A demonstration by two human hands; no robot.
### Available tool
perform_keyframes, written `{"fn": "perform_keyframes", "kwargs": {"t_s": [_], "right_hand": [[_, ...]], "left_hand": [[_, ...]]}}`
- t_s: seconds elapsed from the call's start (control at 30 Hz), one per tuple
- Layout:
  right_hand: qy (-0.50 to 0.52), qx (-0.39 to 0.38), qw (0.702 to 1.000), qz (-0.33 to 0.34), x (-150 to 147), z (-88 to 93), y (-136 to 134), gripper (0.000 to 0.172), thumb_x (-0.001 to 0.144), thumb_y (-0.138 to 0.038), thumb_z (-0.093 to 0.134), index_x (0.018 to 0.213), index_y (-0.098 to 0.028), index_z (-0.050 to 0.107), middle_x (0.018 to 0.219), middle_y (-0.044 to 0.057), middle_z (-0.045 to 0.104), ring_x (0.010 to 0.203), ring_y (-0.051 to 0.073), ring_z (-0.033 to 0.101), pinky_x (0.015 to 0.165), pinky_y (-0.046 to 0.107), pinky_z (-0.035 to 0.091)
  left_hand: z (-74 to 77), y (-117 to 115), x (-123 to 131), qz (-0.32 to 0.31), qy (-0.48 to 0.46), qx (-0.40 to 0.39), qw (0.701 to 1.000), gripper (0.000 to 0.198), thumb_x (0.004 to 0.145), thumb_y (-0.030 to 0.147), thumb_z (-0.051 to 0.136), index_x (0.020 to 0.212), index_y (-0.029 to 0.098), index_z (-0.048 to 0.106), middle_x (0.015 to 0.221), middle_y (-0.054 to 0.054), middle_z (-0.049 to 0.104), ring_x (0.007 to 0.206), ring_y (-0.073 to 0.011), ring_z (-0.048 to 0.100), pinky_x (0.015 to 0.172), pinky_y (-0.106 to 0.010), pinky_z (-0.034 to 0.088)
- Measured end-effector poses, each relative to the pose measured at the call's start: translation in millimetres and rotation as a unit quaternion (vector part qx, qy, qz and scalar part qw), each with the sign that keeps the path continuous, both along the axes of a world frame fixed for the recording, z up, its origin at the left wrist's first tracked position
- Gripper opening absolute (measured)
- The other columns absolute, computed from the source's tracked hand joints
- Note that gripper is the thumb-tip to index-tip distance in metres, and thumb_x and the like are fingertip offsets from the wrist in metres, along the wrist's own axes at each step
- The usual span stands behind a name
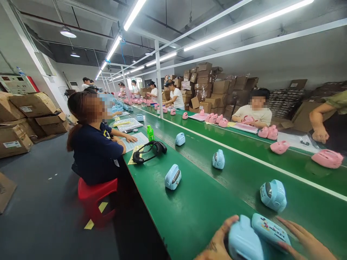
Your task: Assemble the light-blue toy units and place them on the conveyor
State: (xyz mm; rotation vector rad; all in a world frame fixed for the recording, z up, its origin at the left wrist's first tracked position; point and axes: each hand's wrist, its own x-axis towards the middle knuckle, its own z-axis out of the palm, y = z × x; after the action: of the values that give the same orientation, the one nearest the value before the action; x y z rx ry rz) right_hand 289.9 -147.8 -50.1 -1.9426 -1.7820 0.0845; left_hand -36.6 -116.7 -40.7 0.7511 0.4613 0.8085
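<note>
At the lower right, my left hand [217, 242] is closed around the left side of a light blue rounded plastic case [245, 240] with a raised handle-like ridge. Right beside that case is a second light blue plastic case [271, 228], bearing a cartoon mouse print and lettering. My right hand [306, 240] has its fingers about this printed case's right end, partly cut off by the frame edge. Close above them on the green table stands another light blue case [273, 195] with a dark window. Both cases' undersides are hidden.
More blue cases [173, 177] stand spaced along the green table [151, 195]. A black headset [149, 150] and a green bottle [150, 133] lie near a seated co-worker [94, 144] on a red stool [94, 195]. Pink cases [327, 159] line the far side, where other people work.
</note>
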Motion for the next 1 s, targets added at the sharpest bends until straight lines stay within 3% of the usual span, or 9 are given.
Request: {"fn": "perform_keyframes", "kwargs": {"t_s": [0.1, 0.23, 0.3, 0.37, 0.53, 0.7, 0.9, 1.0], "right_hand": [[-0.046, -0.029, 0.998, 0.044, 6, -23.1, 9, 0.061, 0.072, -0.045, 0.063, 0.129, -0.023, 0.071, 0.131, 0.016, 0.07, 0.113, 0.04, 0.071, 0.092, 0.051, 0.061], [-0.062, -0.064, 0.994, 0.063, 0, -34.6, 15, 0.056, 0.069, -0.033, 0.063, 0.124, -0.031, 0.073, 0.122, 0.01, 0.075, 0.106, 0.036, 0.074, 0.091, 0.047, 0.062], [-0.069, -0.064, 0.994, 0.062, -2, -30.0, 16, 0.054, 0.068, -0.031, 0.063, 0.121, -0.032, 0.074, 0.116, 0.009, 0.077, 0.102, 0.035, 0.075, 0.089, 0.046, 0.062], [-0.074, -0.056, 0.993, 0.068, -1, -22.5, 17, 0.055, 0.066, -0.029, 0.065, 0.121, -0.033, 0.075, 0.113, 0.008, 0.077, 0.102, 0.035, 0.074, 0.088, 0.044, 0.062], [-0.067, -0.103, 0.99, 0.076, 8, -7.6, 25, 0.06, 0.058, -0.026, 0.071, 0.117, -0.03, 0.076, 0.107, 0.009, 0.077, 0.093, 0.033, 0.075, 0.082, 0.04, 0.062], [-0.052, -0.156, 0.984, 0.067, 5, 0.5, 29, 0.048, 0.055, -0.029, 0.072, 0.102, -0.022, 0.078, 0.098, 0.013, 0.077, 0.089, 0.035, 0.075, 0.079, 0.041, 0.061], [-0.065, -0.072, 0.994, 0.05, -8, 5.6, 22, 0.049, 0.052, -0.021, 0.067, 0.1, -0.022, 0.077, 0.094, 0.012, 0.075, 0.083, 0.032, 0.074, 0.077, 0.039, 0.06], [-0.039, -0.1, 0.992, 0.066, -3, 9.3, 25, 0.051, 0.054, -0.027, 0.071, 0.104, -0.021, 0.078, 0.092, 0.012, 0.076, 0.079, 0.031, 0.075, 0.072, 0.037, 0.061]], "left_hand": [[7.0, 12, -2, 0.013, -0.04, -0.058, 0.997, 0.121, 0.037, 0.027, 0.101, 0.147, 0.035, 0.051, 0.129, -0.01, 0.068, 0.121, -0.0355, 0.062, 0.105, -0.049, 0.045], [-4.7, 23, -5, 0.042, -0.11, -0.142, 0.983, 0.086, 0.051, 0.043, 0.097, 0.13, 0.027, 0.065, 0.131, -0.011, 0.069, 0.121, -0.0338, 0.063, 0.102, -0.046, 0.047], [-14.1, 27, -7, 0.049, -0.127, -0.182, 0.974, 0.069, 0.059, 0.047, 0.093, 0.118, 0.019, 0.071, 0.125, -0.013, 0.072, 0.122, -0.0334, 0.063, 0.102, -0.044, 0.047], [-20.1, 31, -9, 0.051, -0.136, -0.21, 0.967, 0.064, 0.062, 0.05, 0.091, 0.112, 0.015, 0.072, 0.12, -0.015, 0.074, 0.123, -0.0332, 0.063, 0.101, -0.042, 0.048], [-20.0, 40, -12, 0.027, -0.165, -0.243, 0.955, 0.072, 0.066, 0.061, 0.084, 0.116, 0.01, 0.07, 0.122, -0.018, 0.073, 0.116, -0.0329, 0.066, 0.092, -0.04, 0.05], [-18.7, 41, -15, 0.024, -0.193, -0.261, 0.946, 0.073, 0.068, 0.063, 0.082, 0.117, 0.01, 0.069, 0.121, -0.018, 0.073, 0.113, -0.0316, 0.067, 0.091, -0.038, 0.049], [-15.8, 40, -18, 0.012, -0.201, -0.266, 0.943, 0.071, 0.07, 0.062, 0.08, 0.116, 0.01, 0.069, 0.12, -0.018, 0.073, 0.112, -0.031, 0.067, 0.089, -0.037, 0.048], [-15.1, 39, -19, 0.009, -0.197, -0.266, 0.944, 0.069, 0.074, 0.063, 0.077, 0.117, 0.01, 0.069, 0.12, -0.018, 0.073, 0.112, -0.0304, 0.067, 0.088, -0.037, 0.048]]}}
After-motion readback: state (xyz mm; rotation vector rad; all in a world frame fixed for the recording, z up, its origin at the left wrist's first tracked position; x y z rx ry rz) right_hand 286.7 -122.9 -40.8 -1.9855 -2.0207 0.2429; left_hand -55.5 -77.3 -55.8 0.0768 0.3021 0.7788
